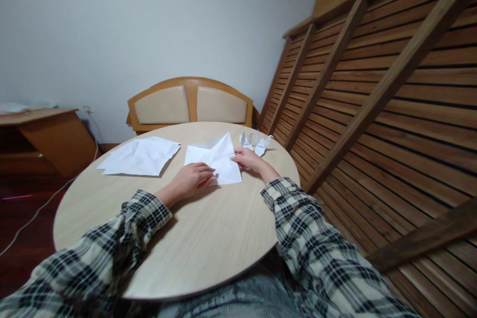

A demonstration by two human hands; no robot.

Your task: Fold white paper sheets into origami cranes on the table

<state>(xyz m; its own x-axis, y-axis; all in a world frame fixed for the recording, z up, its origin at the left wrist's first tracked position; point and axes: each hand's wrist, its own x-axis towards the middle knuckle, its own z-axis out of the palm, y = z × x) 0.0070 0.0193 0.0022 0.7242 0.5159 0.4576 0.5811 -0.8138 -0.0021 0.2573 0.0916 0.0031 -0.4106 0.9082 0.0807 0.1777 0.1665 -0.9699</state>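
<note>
A creased sheet of white paper (223, 161) lies partly raised on the round table, with a folded peak at its far side. My right hand (249, 159) pinches its right edge between thumb and fingers. At the near left part of the same sheet, my left hand (192, 179) has its fingers together and bent, the tips gripping the paper; its thumb is mostly hidden. Just beyond my right hand stand two small folded paper cranes, a left one (246, 141) and a right one (263, 144).
Several loose, wrinkled white sheets (139, 156) lie at the left of the round wooden table (208, 238). A padded headboard (192, 102) stands behind it. Slatted wood (372, 124) leans close on the right. A desk (48, 134) and a white cable (44, 206) are at the left.
</note>
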